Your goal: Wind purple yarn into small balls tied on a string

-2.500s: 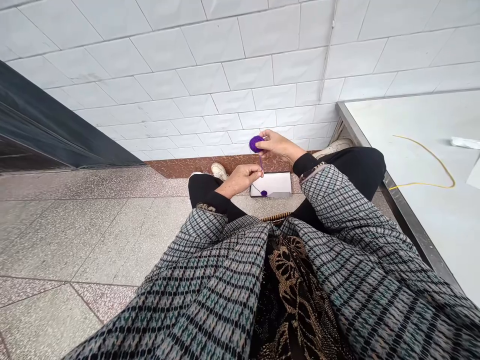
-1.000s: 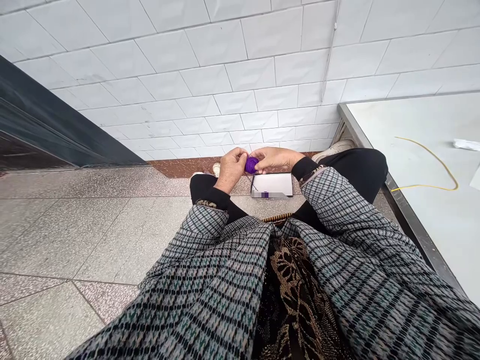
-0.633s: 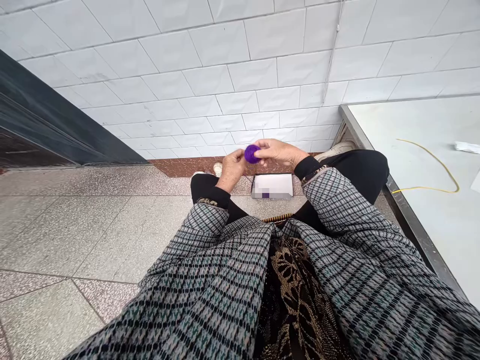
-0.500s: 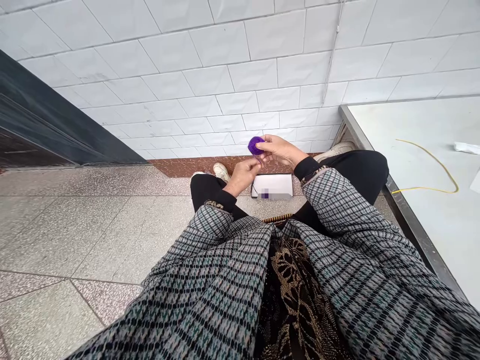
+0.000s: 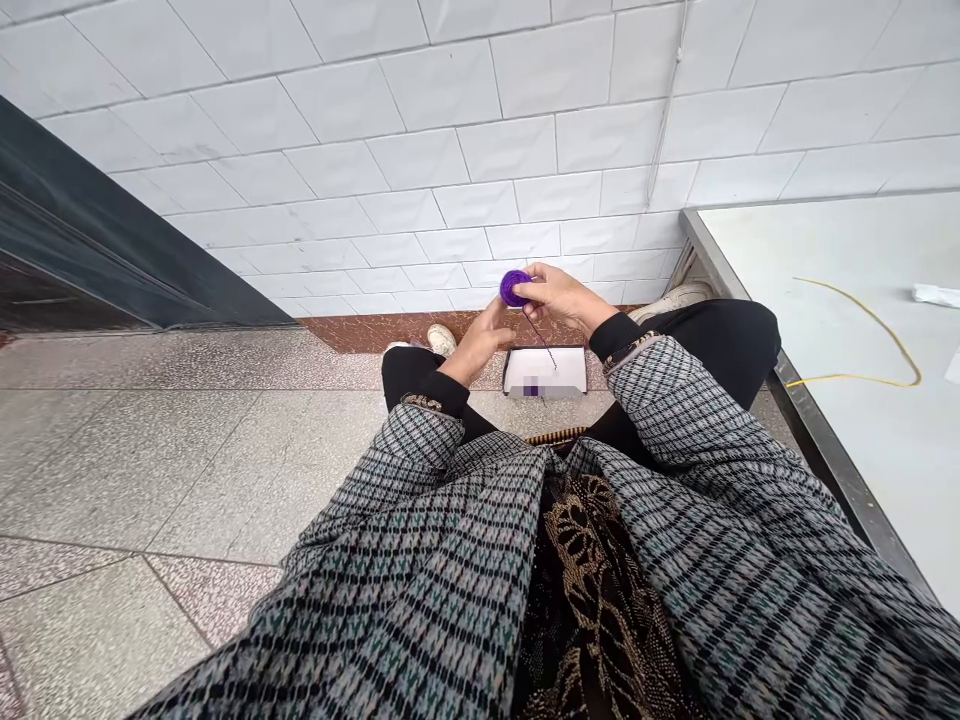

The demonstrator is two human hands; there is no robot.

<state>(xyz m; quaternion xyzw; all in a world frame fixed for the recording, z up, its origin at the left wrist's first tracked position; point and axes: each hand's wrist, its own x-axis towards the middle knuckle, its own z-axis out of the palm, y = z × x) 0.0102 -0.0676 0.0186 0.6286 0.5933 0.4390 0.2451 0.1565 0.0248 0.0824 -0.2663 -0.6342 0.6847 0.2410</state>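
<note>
In my right hand is a small ball of purple yarn, gripped between thumb and fingers at its right side. My left hand is beside it, lower and to the left. Its fingers reach up to the ball's left edge and its thumb stands apart; whether the fingertips touch the ball I cannot tell. A dark strand of yarn runs from beneath the ball down to a shallow white box with a dark rim. The box's front edge is blurred out, with a purple patch in it.
At the right stands a white table with a metal edge, bearing a bent yellow cord and a white wrapper. A white tiled wall rises in front. Speckled floor tiles spread to the left, near a dark door frame.
My left hand has let the pinched strand go, and its fingers have moved up to the ball's left side. The strand now hangs straighter towards the box. The right hand has barely moved.
</note>
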